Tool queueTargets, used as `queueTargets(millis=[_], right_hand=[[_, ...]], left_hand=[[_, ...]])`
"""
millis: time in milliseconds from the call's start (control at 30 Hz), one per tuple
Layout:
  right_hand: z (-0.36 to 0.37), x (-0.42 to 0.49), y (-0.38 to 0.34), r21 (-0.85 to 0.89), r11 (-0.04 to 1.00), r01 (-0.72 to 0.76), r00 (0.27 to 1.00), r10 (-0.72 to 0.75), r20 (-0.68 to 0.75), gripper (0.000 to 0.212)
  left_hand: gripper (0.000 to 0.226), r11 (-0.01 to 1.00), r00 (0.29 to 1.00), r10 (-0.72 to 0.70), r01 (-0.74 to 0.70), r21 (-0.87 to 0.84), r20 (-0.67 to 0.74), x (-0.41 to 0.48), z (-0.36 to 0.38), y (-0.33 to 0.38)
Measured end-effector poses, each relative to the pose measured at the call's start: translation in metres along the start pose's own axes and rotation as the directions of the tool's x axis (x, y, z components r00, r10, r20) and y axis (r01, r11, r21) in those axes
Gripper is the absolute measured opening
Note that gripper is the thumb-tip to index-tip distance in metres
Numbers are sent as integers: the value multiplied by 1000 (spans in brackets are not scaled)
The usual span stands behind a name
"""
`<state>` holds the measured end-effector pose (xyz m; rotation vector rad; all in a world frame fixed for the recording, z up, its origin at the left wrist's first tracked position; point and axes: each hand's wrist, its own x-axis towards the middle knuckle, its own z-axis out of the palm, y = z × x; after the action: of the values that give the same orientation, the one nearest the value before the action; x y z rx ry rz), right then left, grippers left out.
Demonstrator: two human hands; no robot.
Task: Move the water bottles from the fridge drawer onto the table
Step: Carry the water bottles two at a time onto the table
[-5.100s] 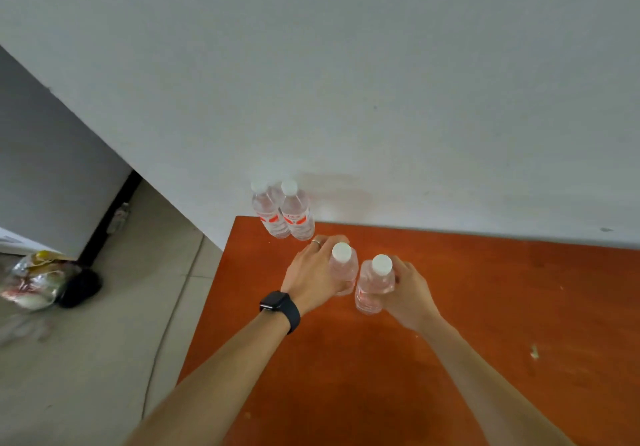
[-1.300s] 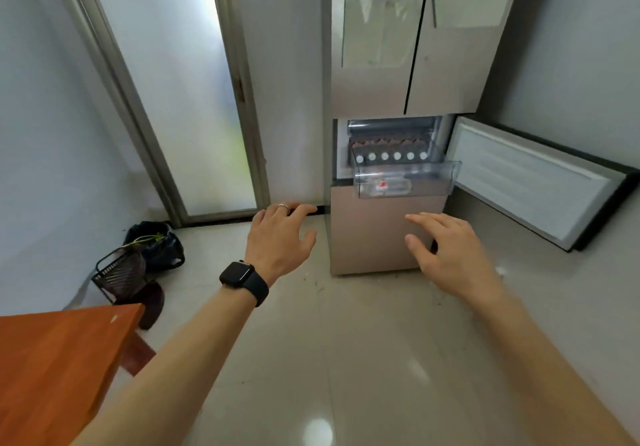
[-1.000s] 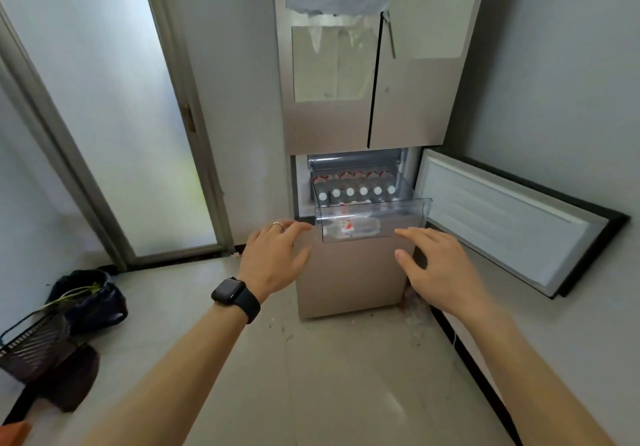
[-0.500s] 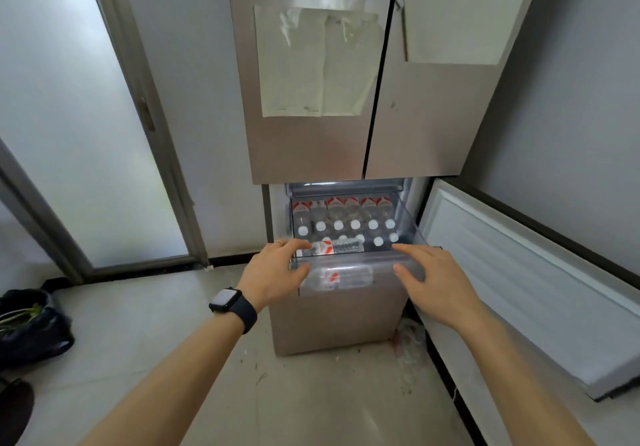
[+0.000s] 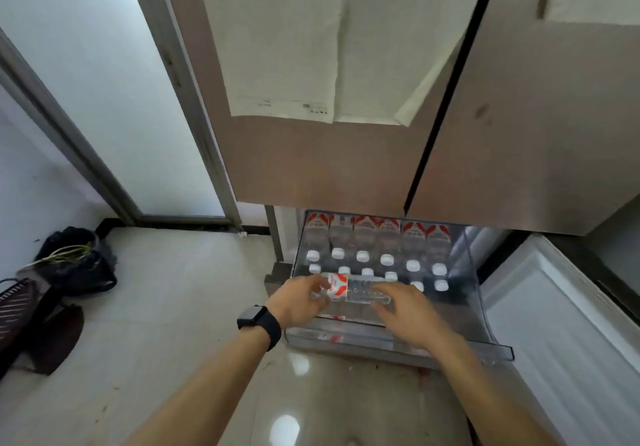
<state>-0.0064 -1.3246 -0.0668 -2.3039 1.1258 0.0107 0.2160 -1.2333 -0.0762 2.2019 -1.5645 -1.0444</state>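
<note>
One clear plastic water bottle (image 5: 349, 289) with a red-and-white label lies on its side across the white caps of the upright bottles (image 5: 362, 257). These stand in rows filling the clear plastic fridge drawer (image 5: 450, 352), which is pulled out low under the brushed-metal fridge doors (image 5: 311, 168).

We judge the bottle full: moderately heavy, thin-walled so it dents under a hard squeeze, maybe cold and slick, not fragile. The best hold we see is round the body near the label, or at the neck under the cap. The upright ones are packed tight, so only their caps and necks are free.

The left hand (image 5: 298, 303), black watch (image 5: 258, 321) on its wrist, is at the bottle's left end, fingers (image 5: 310, 284) curled round it, grasping. The right hand (image 5: 405, 310) is at the right end, fingers (image 5: 382, 289) bent over the top of the body and touching it. With the blur, we cannot tell whether they close round it. The bottle sits between both hands, long axis left to right. The surface it must go to is out of view.
</note>
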Motion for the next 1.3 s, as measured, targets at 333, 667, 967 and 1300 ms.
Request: queueTargets(millis=[333,667,967,1300], right_hand=[[46,123,15,-241,970,37,963,30,268,66],[62,111,58,-479,876,-58,954,191,232,66],[45,102,79,-185,961,-207,911,259,322,91],[30,82,83,108,957,-271,951,249,181,67]], left_hand=[[49,964,949,-249,223,146,195,81,31,-13],[53,889,793,-380,170,426,477,105,58,-31],[75,846,729,-428,116,520,534,115,43,-24],[70,931,958,-8,-97,351,285,101,-3,12]])
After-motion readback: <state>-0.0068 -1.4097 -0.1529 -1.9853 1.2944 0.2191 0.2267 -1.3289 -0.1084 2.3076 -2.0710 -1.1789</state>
